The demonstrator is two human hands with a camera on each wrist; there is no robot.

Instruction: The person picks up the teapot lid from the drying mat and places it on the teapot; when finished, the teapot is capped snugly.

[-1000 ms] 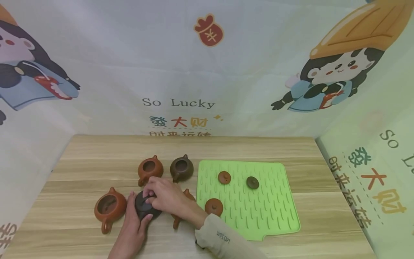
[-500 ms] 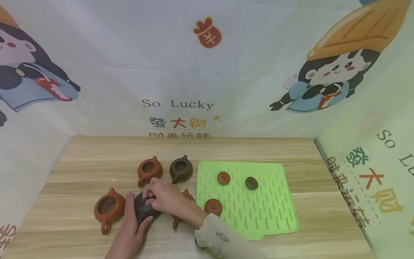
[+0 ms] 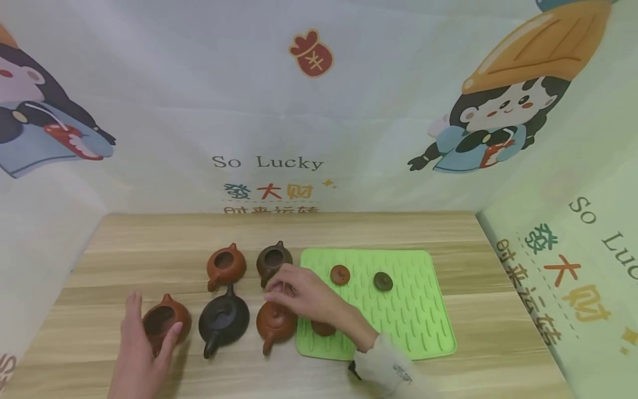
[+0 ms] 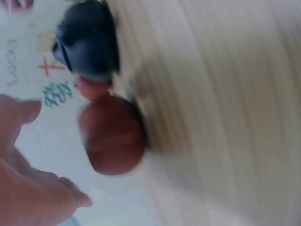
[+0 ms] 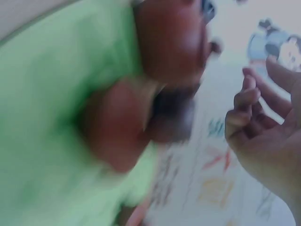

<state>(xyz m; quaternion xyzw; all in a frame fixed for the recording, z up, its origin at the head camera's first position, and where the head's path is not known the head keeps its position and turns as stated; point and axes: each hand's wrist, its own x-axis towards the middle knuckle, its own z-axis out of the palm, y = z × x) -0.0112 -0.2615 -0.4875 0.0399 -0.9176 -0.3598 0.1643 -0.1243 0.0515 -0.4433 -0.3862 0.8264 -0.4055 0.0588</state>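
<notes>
My left hand (image 3: 139, 349) stands with fingers and thumb spread on either side of the lidless reddish-brown teapot (image 3: 184, 322) at the left. In the left wrist view its fingers are apart from that teapot (image 4: 113, 134). A black teapot (image 3: 224, 324) with its lid on sits to the right of it. My right hand (image 3: 311, 295) hovers above a lidded reddish-brown teapot (image 3: 276, 327), partly over the green mat. Its fingers (image 5: 242, 101) are loosely bent and hold nothing in the right wrist view. A reddish-brown lid (image 3: 323, 328) lies partly hidden under the right forearm.
Behind stand two lidless teapots, one reddish-brown (image 3: 238, 269) and one dark brown (image 3: 264, 267). On the green mat (image 3: 413, 316) lie a small reddish-brown lid (image 3: 340, 275) and a dark lid (image 3: 383, 281). A printed cloth (image 3: 374, 138) encloses the wooden table (image 3: 399, 230).
Both hands have left the black teapot, whose lid is now seen in place. The left hand has moved left to the lidless teapot, and the right hand has moved right.
</notes>
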